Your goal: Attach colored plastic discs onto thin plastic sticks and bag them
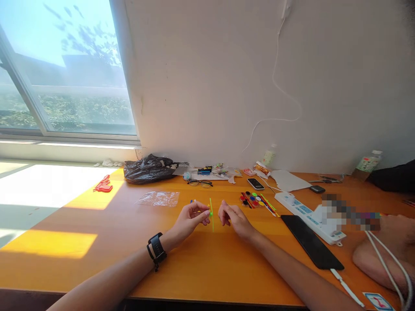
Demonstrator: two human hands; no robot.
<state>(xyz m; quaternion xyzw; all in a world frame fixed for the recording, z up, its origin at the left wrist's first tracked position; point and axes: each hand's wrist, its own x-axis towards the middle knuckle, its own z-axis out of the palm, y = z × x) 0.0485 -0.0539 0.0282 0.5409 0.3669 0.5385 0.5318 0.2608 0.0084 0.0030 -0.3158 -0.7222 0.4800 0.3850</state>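
Observation:
Between the thumb and fingers of my left hand (195, 216), which wears a black watch at the wrist, is a thin green plastic stick (212, 218) with a small round green part near its middle. The stick stands nearly upright. My right hand (235, 218) is a short way to its right, fingers curled and thumb pressed against them; whatever they may hold is hidden. Small blue and yellow bits show just behind my left fingers. Behind my right hand lie coloured discs (251, 199) and several thin coloured sticks (268, 204).
A clear plastic bag (158, 199), eyeglasses (199, 183) and a black plastic bag (149, 168) lie farther back. A red toy gun (103, 184) is at left. On the right are a power strip (308, 218), a black phone (311, 242), cables and another person's arm (385, 255).

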